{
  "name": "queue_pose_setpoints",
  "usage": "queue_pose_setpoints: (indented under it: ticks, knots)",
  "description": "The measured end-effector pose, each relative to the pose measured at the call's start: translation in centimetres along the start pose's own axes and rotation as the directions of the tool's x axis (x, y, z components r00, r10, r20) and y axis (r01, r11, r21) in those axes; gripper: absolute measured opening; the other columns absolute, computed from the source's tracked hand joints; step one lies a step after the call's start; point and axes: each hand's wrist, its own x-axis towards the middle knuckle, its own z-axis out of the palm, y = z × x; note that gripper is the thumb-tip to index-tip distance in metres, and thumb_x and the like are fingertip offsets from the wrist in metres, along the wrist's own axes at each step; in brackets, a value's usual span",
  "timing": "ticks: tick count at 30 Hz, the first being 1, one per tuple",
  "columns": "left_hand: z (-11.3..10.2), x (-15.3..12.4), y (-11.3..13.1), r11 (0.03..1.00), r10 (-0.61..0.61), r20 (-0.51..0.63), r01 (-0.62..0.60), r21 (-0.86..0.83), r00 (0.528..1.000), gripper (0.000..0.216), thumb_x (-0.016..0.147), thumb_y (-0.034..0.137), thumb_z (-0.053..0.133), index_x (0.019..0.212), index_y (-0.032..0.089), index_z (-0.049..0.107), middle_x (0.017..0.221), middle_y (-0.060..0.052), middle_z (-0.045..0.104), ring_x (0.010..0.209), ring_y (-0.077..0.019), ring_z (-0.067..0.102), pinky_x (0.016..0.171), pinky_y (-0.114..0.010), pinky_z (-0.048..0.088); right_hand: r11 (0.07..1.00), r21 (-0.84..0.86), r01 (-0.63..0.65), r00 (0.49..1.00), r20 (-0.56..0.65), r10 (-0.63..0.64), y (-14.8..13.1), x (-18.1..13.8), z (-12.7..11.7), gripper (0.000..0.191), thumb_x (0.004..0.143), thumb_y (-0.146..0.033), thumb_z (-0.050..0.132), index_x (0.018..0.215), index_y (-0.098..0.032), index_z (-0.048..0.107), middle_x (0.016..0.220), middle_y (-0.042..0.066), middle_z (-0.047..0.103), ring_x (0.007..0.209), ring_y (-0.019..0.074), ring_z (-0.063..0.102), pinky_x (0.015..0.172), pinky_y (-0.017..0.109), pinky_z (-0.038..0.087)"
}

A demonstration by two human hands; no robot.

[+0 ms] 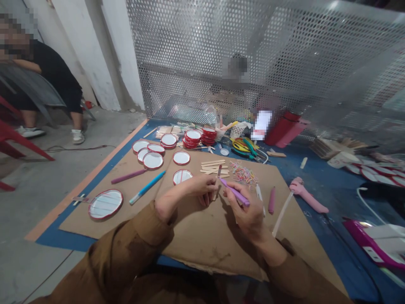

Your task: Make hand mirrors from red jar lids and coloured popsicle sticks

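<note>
My left hand (202,189) is closed around a wooden craft stick (218,177) whose tip looks dark, held upright over a brown cardboard sheet (202,236). My right hand (245,213) grips a purple marker (236,192), its tip pointing at the stick. Loose wooden sticks (213,166) lie just beyond my hands, beside a heap of small coloured rubber bands (243,174).
Round red-rimmed lids (152,160) and a larger one (105,204) lie at left, with a stack (192,138) farther back. Purple (128,176) and blue (147,187) markers, a pink glue gun (305,195), scissors (245,145). A perforated metal panel (268,63) stands behind. A person sits at far left (47,80).
</note>
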Motion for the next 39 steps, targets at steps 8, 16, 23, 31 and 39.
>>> queue_pose_setpoints:
  ticks: [8, 16, 23, 31, 39]
  knots:
    - [0.02, -0.05, 0.07, 0.999, 0.027, -0.002, -0.027, -0.032, 1.000, 0.014, 0.089, 0.025, 0.051, 0.077, 0.017, 0.050, 0.059, 0.003, 0.060, 0.046, -0.0104, 0.061, 0.046, -0.019, 0.050, 0.999, 0.014, -0.033, 0.999, -0.001, 0.033, 0.37, 0.09, -0.03, 0.021, 0.094, -0.033, 0.054, 0.103, -0.019, 0.067, 0.089, 0.006, 0.074, 0.077, 0.0184, 0.070, 0.076, 0.031, 0.056]
    - [-0.06, 0.29, -0.55, 1.000, 0.022, -0.021, -0.022, -0.021, 1.000, 0.011, 0.088, 0.024, 0.050, 0.080, 0.017, 0.050, 0.061, 0.002, 0.062, 0.047, -0.0106, 0.063, 0.045, -0.018, 0.049, 0.998, 0.027, -0.053, 0.999, 0.008, 0.053, 0.17, 0.12, -0.07, 0.022, 0.094, -0.034, 0.053, 0.102, -0.020, 0.067, 0.085, 0.005, 0.074, 0.075, 0.0182, 0.070, 0.073, 0.031, 0.056]
    - [0.06, 0.01, -0.11, 0.998, 0.057, -0.013, -0.057, -0.038, 0.998, 0.009, 0.088, 0.020, 0.047, 0.080, 0.017, 0.049, 0.060, 0.004, 0.061, 0.046, -0.0085, 0.060, 0.047, -0.017, 0.049, 0.999, 0.017, -0.042, 0.999, 0.025, 0.041, -0.16, 0.21, -0.04, 0.020, 0.093, -0.032, 0.053, 0.100, -0.020, 0.068, 0.086, 0.006, 0.074, 0.076, 0.0185, 0.070, 0.073, 0.030, 0.056]
    - [-0.13, 0.10, -0.27, 0.999, 0.043, -0.005, -0.043, -0.011, 0.999, 0.010, 0.089, 0.020, 0.046, 0.081, 0.017, 0.051, 0.061, 0.003, 0.062, 0.047, -0.0097, 0.062, 0.047, -0.018, 0.049, 0.999, 0.012, -0.037, 0.999, 0.033, 0.037, 0.12, 0.04, 0.00, 0.021, 0.093, -0.033, 0.053, 0.102, -0.020, 0.068, 0.086, 0.005, 0.074, 0.078, 0.0190, 0.070, 0.074, 0.030, 0.056]
    - [-0.10, 0.04, -0.18, 0.999, 0.048, 0.008, -0.048, 0.004, 0.999, 0.016, 0.089, 0.020, 0.047, 0.075, 0.016, 0.052, 0.057, 0.002, 0.060, 0.047, -0.0106, 0.062, 0.046, -0.018, 0.050, 0.999, 0.022, -0.037, 0.999, 0.025, 0.036, 0.00, 0.07, 0.16, 0.021, 0.093, -0.034, 0.054, 0.103, -0.020, 0.067, 0.085, 0.005, 0.074, 0.078, 0.0196, 0.070, 0.076, 0.032, 0.056]
